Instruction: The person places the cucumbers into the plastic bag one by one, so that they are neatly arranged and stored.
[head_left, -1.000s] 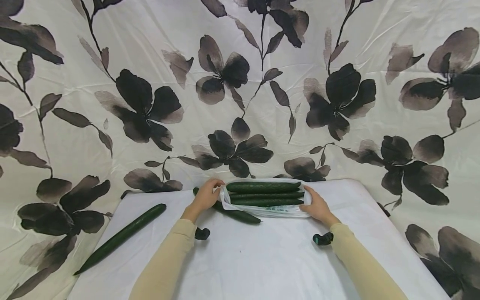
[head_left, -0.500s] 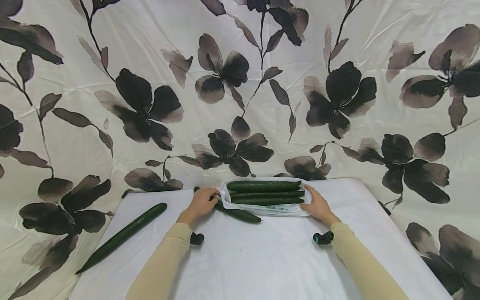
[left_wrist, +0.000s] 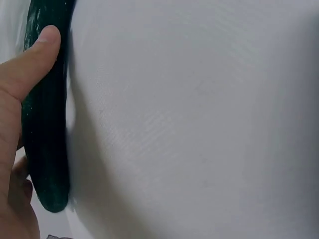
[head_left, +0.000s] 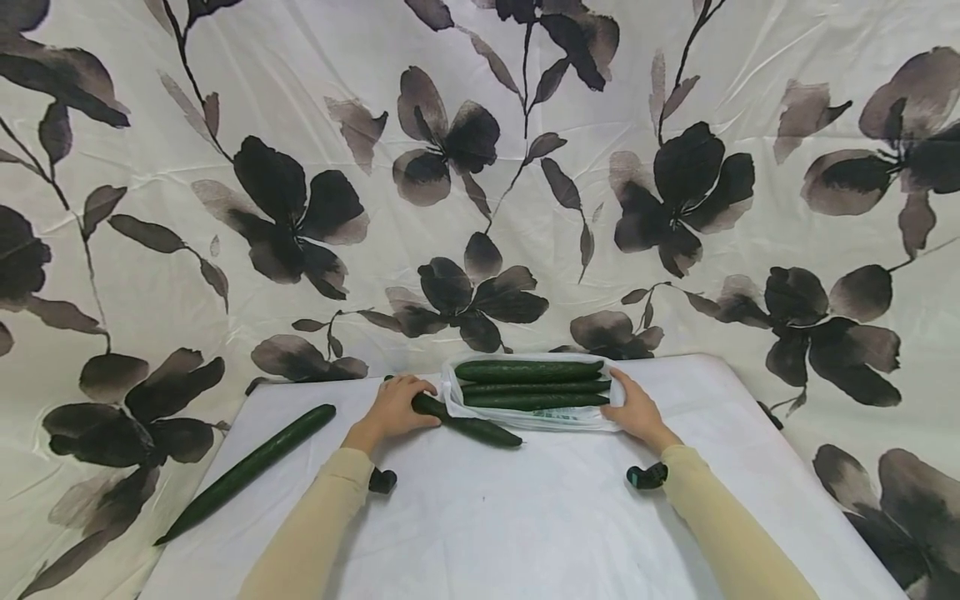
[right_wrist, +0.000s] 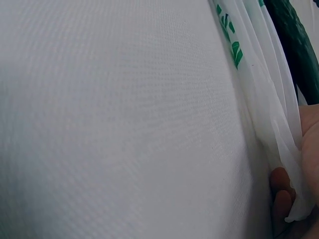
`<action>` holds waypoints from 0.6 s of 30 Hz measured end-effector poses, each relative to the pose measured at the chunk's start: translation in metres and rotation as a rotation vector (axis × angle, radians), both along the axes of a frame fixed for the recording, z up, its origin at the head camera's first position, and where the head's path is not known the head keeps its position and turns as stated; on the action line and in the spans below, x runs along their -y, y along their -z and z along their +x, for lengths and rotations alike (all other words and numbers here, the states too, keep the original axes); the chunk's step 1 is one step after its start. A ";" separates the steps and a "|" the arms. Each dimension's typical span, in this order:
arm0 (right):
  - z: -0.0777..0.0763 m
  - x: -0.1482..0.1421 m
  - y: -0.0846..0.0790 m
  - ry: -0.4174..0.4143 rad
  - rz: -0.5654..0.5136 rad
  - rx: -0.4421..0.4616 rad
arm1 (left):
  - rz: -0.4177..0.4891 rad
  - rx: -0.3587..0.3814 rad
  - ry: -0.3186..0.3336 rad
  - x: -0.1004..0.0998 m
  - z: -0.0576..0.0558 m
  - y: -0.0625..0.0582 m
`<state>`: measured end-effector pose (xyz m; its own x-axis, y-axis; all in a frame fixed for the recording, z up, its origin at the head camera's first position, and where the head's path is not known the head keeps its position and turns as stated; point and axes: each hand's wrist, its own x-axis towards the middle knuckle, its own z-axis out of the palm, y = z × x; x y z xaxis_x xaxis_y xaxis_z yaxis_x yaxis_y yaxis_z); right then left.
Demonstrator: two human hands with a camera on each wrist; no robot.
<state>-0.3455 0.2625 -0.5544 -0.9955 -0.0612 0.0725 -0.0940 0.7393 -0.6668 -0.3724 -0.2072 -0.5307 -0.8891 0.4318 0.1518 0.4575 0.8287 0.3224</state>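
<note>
Fingers (left_wrist: 20, 172) of L hand (head_left: 393, 406) are clamped on the near cuke (head_left: 480, 429), w/ thumb (left_wrist: 47, 40) laid across it. Cuke is seen on the counter (head_left: 517, 517), approx. ctr of head view, just below the lower L corner of the white bag (head_left: 577, 420); whether bag is touched can't be told. Long axis is slanted, upper L to lower R, so most of its length is stretched out to the R of the fingers, past the bag's L end. By L hand it's reached; by R hand (head_left: 637, 412), at the bag's R end, the bag is gripped. That slant vs. the near-level bagged cukes (head_left: 528, 372) is judged the key relation.

In L wrist view a rounded cuke end is shown, lower L, plus the thumb's contact; in head view much of that's hidden by the hand. In R wrist view fingertips are seen curled at the bag's edge, lower R, not visible from above. Three bagged cukes are shown only in head view, as is the far-L cuke (head_left: 247, 475).
</note>
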 end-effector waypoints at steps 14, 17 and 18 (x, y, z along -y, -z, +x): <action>0.000 0.001 0.002 0.000 0.017 0.001 | -0.003 0.063 0.119 -0.008 0.035 -0.006; -0.002 -0.001 0.002 0.004 0.010 0.014 | 0.021 0.051 0.164 -0.007 0.044 -0.005; -0.002 -0.001 0.001 0.005 0.011 0.019 | 0.031 0.045 0.177 -0.007 0.047 -0.004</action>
<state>-0.3472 0.2635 -0.5556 -0.9970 -0.0573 0.0526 -0.0778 0.7471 -0.6601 -0.3254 -0.2003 -0.5262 -0.8060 0.5776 0.1295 0.5797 0.7258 0.3703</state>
